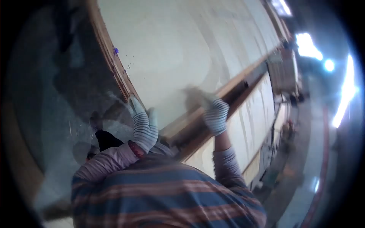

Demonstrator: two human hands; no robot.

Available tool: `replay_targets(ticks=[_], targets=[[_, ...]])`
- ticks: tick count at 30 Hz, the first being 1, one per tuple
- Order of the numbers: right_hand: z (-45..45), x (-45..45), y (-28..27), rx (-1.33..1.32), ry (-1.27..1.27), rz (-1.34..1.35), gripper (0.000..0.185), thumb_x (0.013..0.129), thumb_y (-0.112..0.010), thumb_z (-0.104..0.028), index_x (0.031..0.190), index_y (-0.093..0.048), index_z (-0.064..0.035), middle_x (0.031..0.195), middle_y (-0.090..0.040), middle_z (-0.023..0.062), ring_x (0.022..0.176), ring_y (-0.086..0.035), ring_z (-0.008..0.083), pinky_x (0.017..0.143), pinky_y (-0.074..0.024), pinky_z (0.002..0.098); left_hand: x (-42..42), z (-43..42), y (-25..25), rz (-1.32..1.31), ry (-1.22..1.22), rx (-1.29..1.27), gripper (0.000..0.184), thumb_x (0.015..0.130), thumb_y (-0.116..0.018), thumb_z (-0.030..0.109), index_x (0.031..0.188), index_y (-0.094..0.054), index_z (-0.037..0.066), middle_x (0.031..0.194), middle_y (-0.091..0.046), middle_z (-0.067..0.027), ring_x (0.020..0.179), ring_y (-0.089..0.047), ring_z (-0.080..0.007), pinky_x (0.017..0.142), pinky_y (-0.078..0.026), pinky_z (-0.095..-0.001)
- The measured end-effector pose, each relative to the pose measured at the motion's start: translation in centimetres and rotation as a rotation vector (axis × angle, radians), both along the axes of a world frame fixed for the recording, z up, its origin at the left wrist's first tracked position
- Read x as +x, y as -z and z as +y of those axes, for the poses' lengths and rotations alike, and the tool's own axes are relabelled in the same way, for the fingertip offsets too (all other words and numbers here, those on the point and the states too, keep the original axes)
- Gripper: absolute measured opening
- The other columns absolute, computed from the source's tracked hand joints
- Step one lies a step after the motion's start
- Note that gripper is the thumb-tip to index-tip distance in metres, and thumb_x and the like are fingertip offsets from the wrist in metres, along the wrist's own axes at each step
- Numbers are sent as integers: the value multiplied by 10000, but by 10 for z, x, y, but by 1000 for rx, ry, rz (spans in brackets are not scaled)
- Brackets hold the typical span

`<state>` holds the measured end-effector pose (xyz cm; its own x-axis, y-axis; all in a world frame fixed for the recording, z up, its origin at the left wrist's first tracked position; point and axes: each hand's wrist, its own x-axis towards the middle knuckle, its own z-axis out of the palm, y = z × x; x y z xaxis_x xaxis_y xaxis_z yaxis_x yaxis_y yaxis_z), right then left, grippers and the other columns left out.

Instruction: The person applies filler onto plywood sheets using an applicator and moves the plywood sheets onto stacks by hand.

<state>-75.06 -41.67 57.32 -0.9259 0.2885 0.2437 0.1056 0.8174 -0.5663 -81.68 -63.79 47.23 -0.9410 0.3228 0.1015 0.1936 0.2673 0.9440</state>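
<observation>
A large pale sheet with brown edges lies on top of a stack. My left hand, in a striped grey-white glove, is at the sheet's near left corner, its fingers and thumb apart around the edge. My right hand, gloved the same way, is at the near right edge; its fingers are smeared by motion over the sheet, and what they hold, if anything, cannot be made out. A purple mark shows on the left edge.
Right of a dark gap stands a second pale stack. Further back is another brownish stack. Grey floor lies to the left. Bright lights and a red floor line are at the far right.
</observation>
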Motion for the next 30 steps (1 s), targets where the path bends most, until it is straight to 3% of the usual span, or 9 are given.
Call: replay_targets(ticks=[3, 5, 8, 11, 17, 19, 24, 27, 30], targets=[[-113, 2, 8, 13, 184, 29, 286, 837, -593, -36, 1115, -662, -33, 1083, -678, 136, 906, -679, 284, 813, -526, 343, -52, -66, -6, -224, 488, 77, 673, 978, -457, 235, 1471, -104, -56, 1502, -160, -303, 1407, -177, -416, 1152, -169, -439], [-161, -15, -6, 156, 357, -218, 280, 860, -602, -57, 1133, -661, -40, 1094, -678, 134, 905, -677, 227, 839, -521, 325, -94, -103, 7, -122, 495, -2, 635, 975, -453, 240, 1474, -161, -23, 1496, -232, -258, 1393, -248, -376, 1139, -225, -410], [-181, -30, -21, -594, 622, -102, 279, 916, -617, -137, 1145, -644, 20, 997, -711, 115, 884, -634, 117, 787, -521, 313, -176, -153, 14, 14, 340, -45, 557, 963, -479, 226, 1434, -287, 0, 1420, -349, -256, 1307, -367, -383, 1101, -298, -418], [-170, -94, -54, -904, 649, 244, 321, 913, -623, -209, 1089, -626, 59, 787, -655, 72, 644, -607, 170, 574, -480, 293, -264, -185, 20, 165, 252, -142, 543, 966, -477, 231, 1423, -310, -10, 1422, -360, -243, 1310, -367, -376, 1107, -292, -428], [-77, -226, -68, -1078, 620, 637, 136, 926, -586, -179, 880, -669, -81, 694, -590, -5, 637, -550, 100, 641, -480, 256, -397, -190, -1, 296, 234, -75, 516, 963, -491, 227, 1384, -365, -43, 1384, -426, -229, 1289, -402, -357, 1090, -307, -430], [-58, -289, -76, -1163, 591, 705, 121, 927, -571, -158, 940, -647, -65, 845, -649, 35, 807, -637, 170, 741, -517, 320, -450, -183, -9, 346, 290, -93, 505, 960, -497, 221, 1374, -380, -43, 1374, -430, -231, 1279, -409, -366, 1082, -316, -441], [73, -445, -17, -1272, 800, 1196, 137, 898, -607, -165, 970, -666, -65, 834, -671, 28, 733, -646, 180, 735, -535, 373, -632, -151, -32, 642, 335, -217, 461, 934, -504, 167, 1337, -428, -44, 1354, -444, -228, 1272, -410, -376, 1081, -322, -455], [134, -421, 49, -811, 1167, 937, 185, 872, -614, -201, 896, -693, -35, 774, -682, 63, 710, -657, 185, 701, -537, 393, -650, -160, -38, 623, 337, -268, 445, 936, -498, 156, 1332, -439, -38, 1351, -451, -225, 1272, -409, -377, 1079, -322, -458], [167, -421, 43, 171, 1573, -92, 304, 839, -634, -297, 849, -708, -3, 754, -696, 144, 696, -677, 255, 671, -524, 410, -735, -165, -35, 594, 262, -333, 454, 941, -492, 170, 1340, -431, -39, 1372, -439, -215, 1280, -405, -366, 1088, -309, -440]])
